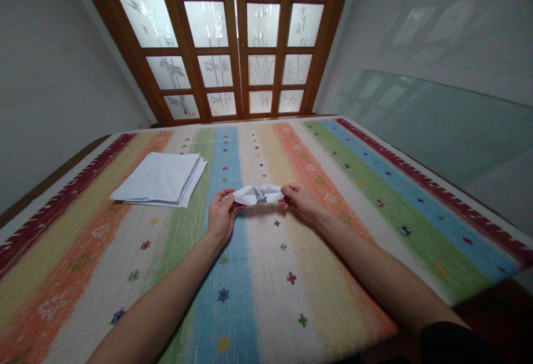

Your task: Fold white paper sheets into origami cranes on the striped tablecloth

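Forearms (170, 294) converge, fingers (290, 191) pinching folded paper (249, 196) at both ends.

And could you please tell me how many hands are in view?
2: the left hand pinches the left end of the folded white paper, and the right hand pinches its right end, above the striped tablecloth. No other hands show.
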Demonstrator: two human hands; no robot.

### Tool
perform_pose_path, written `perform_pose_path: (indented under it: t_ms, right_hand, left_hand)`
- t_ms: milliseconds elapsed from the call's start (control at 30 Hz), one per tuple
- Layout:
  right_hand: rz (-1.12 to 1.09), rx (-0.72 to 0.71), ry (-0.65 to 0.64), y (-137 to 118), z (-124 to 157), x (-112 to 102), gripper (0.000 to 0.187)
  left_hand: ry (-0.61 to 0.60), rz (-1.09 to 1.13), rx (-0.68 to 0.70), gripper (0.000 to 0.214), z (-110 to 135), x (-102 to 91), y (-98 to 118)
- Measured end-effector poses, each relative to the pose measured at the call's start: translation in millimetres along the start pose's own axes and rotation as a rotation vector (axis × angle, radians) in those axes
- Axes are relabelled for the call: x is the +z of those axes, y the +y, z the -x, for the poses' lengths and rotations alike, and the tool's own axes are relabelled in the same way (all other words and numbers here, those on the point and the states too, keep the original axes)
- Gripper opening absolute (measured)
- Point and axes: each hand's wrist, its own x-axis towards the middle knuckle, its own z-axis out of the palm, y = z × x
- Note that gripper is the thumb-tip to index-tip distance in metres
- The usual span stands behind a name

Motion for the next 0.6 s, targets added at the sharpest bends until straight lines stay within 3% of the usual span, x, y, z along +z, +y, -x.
perform_pose_path:
  t_ms: [267, 600]
  right_hand:
    - [-0.057, -0.016, -0.084, -3.3, 4.9, 3.4, 0.043]
    - [-0.146, -0.010, -0.013, -4.4, 4.1, 1.7, 0.038]
  left_hand:
    - [-0.009, -0.096, 0.022, 0.037, 1.0, -0.7, -0.1]
    - [-0.004, -0.097, 0.022, 0.035, 0.2, -1.9, -0.5]
